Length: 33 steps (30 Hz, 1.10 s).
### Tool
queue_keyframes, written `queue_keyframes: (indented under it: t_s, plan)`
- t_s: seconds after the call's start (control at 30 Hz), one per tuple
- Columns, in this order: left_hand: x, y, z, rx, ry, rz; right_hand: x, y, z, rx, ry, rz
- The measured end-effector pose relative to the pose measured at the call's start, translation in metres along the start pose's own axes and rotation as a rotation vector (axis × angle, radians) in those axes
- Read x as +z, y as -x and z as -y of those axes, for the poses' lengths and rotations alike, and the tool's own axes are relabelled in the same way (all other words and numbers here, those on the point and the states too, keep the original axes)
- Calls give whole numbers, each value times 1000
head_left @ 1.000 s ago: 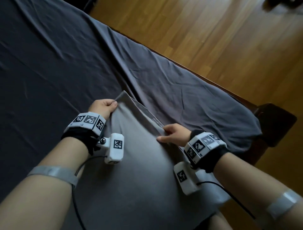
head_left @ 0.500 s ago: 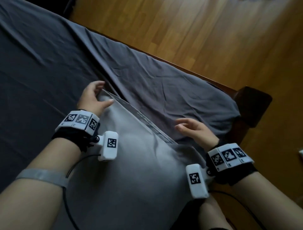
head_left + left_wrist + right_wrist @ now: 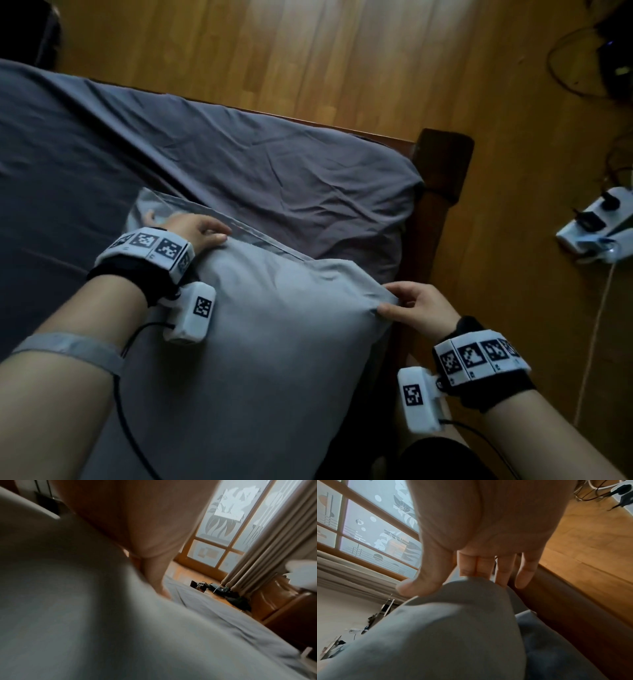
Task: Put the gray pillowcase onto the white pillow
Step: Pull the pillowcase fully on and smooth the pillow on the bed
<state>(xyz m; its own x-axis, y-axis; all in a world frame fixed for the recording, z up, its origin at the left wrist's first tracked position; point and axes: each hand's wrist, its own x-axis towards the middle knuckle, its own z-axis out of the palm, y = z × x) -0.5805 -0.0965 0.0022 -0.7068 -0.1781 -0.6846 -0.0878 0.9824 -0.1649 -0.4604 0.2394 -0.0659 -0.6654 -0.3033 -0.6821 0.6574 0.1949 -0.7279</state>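
Our soft gray fabric pillowcase (image 3: 260, 342) already covers the pillow on the bed. Left hand (image 3: 197, 231) presses it flat at ten o'clock; right hand (image 3: 416, 310) pinches its three o'clock corner. Next, we judge, tuck the opening.

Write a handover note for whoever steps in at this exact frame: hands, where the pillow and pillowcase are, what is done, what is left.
Left hand: rests on the far left of the gray pillowcase; fingers hidden, grip unclear.
Right hand: pinches the pillowcase's far right corner between thumb and fingers.
The covered pillow lies on the dark bed sheet, near the bed's wooden corner post.
Done: the case appears to cover the pillow; no white shows in the head view.
Left: probably pull the corners snug and smooth the far edge, where a flat hem extends past the filled part.
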Motion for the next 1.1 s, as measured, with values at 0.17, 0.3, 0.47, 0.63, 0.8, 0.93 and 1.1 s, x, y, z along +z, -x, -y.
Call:
queue_keyframes:
  t_s: [0.17,0.3,0.47,0.63,0.8,0.93,1.1]
  plan:
    - [-2,11,5,-75,-68,-145,6,5,-2,-82,23,-85]
    - [-21,21,16,190,470,-322,1,8,11,-210,23,-95]
    - [-65,38,29,247,866,-85,-11,10,26,-205,-161,141]
    - [-67,40,31,245,782,-29,-1,-4,28,-187,-133,164]
    - [-59,35,33,246,720,-40,3,-16,34,-212,479,129]
    - [-57,31,35,208,516,-36,1,-20,35,-145,321,127]
    - [-56,35,21,18,226,-140,-4,-18,29,-72,-223,69]
